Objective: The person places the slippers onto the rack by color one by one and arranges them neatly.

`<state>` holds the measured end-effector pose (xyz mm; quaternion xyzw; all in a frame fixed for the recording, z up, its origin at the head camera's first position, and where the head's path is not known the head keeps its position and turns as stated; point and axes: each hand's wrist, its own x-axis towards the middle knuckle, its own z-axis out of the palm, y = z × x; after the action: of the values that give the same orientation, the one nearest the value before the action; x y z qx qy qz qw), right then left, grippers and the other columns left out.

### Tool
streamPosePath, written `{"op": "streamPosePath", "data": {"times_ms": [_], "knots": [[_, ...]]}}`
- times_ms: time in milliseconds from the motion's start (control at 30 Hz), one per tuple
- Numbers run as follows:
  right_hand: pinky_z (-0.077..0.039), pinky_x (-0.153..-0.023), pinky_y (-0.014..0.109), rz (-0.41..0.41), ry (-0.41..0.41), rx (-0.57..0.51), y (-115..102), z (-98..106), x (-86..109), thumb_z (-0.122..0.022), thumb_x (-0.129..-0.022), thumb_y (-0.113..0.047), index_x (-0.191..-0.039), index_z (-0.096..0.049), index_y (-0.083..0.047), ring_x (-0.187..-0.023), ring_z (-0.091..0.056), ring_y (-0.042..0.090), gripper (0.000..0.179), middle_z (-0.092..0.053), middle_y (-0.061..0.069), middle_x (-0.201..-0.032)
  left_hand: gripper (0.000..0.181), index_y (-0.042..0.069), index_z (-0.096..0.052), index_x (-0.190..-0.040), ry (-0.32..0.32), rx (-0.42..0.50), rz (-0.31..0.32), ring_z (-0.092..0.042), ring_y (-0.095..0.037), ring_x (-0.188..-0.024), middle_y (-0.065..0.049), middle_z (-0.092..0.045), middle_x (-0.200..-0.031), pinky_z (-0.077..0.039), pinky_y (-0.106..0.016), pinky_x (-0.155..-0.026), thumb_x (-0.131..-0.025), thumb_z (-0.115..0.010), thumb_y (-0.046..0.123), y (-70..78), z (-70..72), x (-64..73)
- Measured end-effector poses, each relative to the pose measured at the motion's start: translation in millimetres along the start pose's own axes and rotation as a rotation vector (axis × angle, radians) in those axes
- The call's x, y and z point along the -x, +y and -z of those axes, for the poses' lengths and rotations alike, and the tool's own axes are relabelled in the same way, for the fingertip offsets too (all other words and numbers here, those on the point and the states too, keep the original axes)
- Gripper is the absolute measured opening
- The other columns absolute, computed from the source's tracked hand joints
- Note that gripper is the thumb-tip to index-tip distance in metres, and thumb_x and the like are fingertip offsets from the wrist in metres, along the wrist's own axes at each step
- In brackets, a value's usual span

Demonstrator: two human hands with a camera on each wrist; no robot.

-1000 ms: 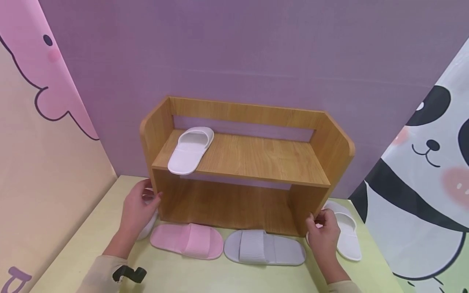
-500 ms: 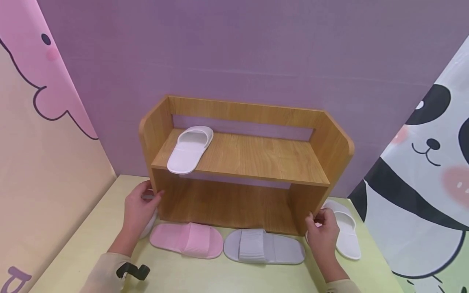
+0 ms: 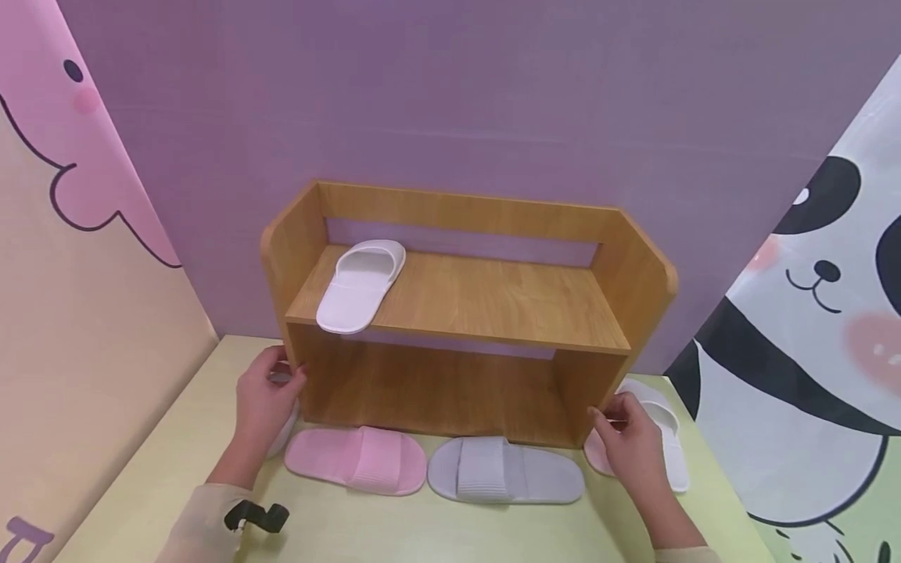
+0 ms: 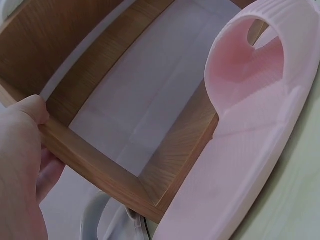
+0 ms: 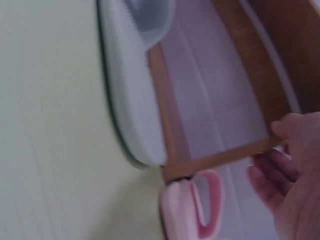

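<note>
A two-tier wooden shoe rack (image 3: 464, 305) stands against the wall, a white slipper (image 3: 357, 291) on its upper board. My left hand (image 3: 266, 403) pinches the front edge of its left side panel, thumb inside and fingers outside. At the right side panel my right hand (image 3: 629, 438) has its thumb (image 5: 286, 126) over the front edge and its fingers curled outside, blurred in the right wrist view. A pink slipper (image 3: 331, 451) and a grey slipper (image 3: 542, 475) lie in front of the rack. The lower tier holds nothing.
Outside the right panel lie another white slipper (image 3: 677, 457) and a pink slipper (image 3: 598, 453), partly behind my hand. A pale slipper (image 3: 281, 438) shows behind my left hand. The yellow table (image 3: 394, 539) meets a purple wall (image 3: 450, 94) and printed side walls.
My right hand has shifted slightly right and turned, uncovering more of the pink slipper beside the rack. My left hand keeps its hold. The head view has shifted a little.
</note>
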<state>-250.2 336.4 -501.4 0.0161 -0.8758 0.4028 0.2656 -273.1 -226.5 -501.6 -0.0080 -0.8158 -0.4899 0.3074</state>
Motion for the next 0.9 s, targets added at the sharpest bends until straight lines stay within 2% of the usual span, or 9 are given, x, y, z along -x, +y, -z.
{"op": "streamPosePath", "data": {"times_ms": [100, 167, 267, 367, 467, 567, 700, 900], "knots": [[-0.051, -0.079, 0.007, 0.007, -0.106, 0.037, 2, 14, -0.6, -0.080, -0.101, -0.007, -0.119, -0.068, -0.003, -0.094, -0.067, -0.001, 0.023, -0.077, 0.014, -0.113, 0.028, 0.002, -0.072, -0.123, 0.013, -0.001, -0.009, -0.069, -0.025, -0.096, -0.014, -0.075, -0.110, -0.053, -0.008, -0.073, -0.096, -0.078, -0.003, -0.2, 1.7, 0.5], [-0.053, -0.079, 0.010, 0.011, -0.143, 0.061, 10, 22, 0.0, -0.079, -0.102, -0.008, -0.126, -0.066, 0.000, -0.098, -0.071, 0.011, 0.028, -0.074, 0.017, -0.119, 0.027, 0.002, -0.072, -0.122, 0.015, -0.006, -0.015, -0.069, -0.024, -0.096, -0.014, -0.074, -0.110, -0.052, -0.007, -0.073, -0.096, -0.078, -0.002, 0.4, 2.3, 0.4], [-0.058, -0.078, 0.018, 0.014, -0.155, 0.113, 27, 35, 2.4, -0.078, -0.101, -0.008, -0.130, -0.063, 0.006, -0.101, -0.074, 0.030, 0.035, -0.069, 0.025, -0.123, 0.026, 0.002, -0.072, -0.122, 0.013, -0.014, -0.016, -0.069, -0.028, -0.098, -0.014, -0.074, -0.111, -0.050, -0.006, -0.073, -0.097, -0.078, 0.000, 1.0, 1.8, 0.2], [-0.062, -0.081, 0.036, 0.010, -0.151, 0.202, 45, 46, 6.0, -0.078, -0.101, -0.009, -0.129, -0.060, 0.009, -0.105, -0.070, 0.047, 0.038, -0.063, 0.030, -0.120, 0.025, 0.002, -0.071, -0.121, 0.016, -0.020, -0.016, -0.070, -0.029, -0.098, -0.014, -0.074, -0.112, -0.049, -0.005, -0.074, -0.097, -0.078, 0.001, 0.8, 0.7, 0.2], [-0.058, -0.086, 0.056, -0.012, -0.141, 0.291, 59, 54, 10.2, -0.079, -0.099, -0.013, -0.129, -0.058, 0.010, -0.106, -0.065, 0.051, 0.043, -0.057, 0.033, -0.118, 0.025, 0.003, -0.071, -0.122, 0.017, -0.038, -0.010, -0.071, -0.031, -0.099, -0.014, -0.074, -0.114, -0.049, -0.005, -0.074, -0.098, -0.079, 0.003, 2.3, 0.5, 0.3], [-0.051, -0.091, 0.069, -0.069, -0.145, 0.366, 69, 61, 12.9, -0.079, -0.100, -0.020, -0.133, -0.055, 0.011, -0.112, -0.058, 0.055, 0.051, -0.052, 0.038, -0.122, 0.026, 0.004, -0.070, -0.123, 0.012, -0.068, -0.001, -0.073, -0.032, -0.099, -0.014, -0.074, -0.115, -0.048, -0.005, -0.075, -0.099, -0.079, 0.007, 4.1, 0.6, 0.3], [-0.044, -0.099, 0.076, -0.163, -0.202, 0.423, 76, 67, 12.6, -0.077, -0.102, -0.032, -0.139, -0.049, 0.013, -0.119, -0.047, 0.063, 0.064, -0.044, 0.044, -0.129, 0.026, 0.003, -0.070, -0.123, 0.009, -0.086, 0.006, -0.074, -0.035, -0.098, -0.015, -0.074, -0.116, -0.048, -0.006, -0.074, -0.099, -0.079, 0.008, 3.3, 0.3, -0.3], [-0.042, -0.102, 0.077, -0.252, -0.336, 0.467, 82, 72, 14.2, -0.075, -0.102, -0.040, -0.144, -0.041, 0.016, -0.123, -0.041, 0.069, 0.078, -0.038, 0.051, -0.129, 0.025, 0.004, -0.070, -0.120, 0.019, -0.088, 0.000, -0.074, -0.034, -0.096, -0.014, -0.074, -0.112, -0.048, -0.005, -0.073, -0.097, -0.080, 0.007, -3.1, -2.0, -0.2]]}}
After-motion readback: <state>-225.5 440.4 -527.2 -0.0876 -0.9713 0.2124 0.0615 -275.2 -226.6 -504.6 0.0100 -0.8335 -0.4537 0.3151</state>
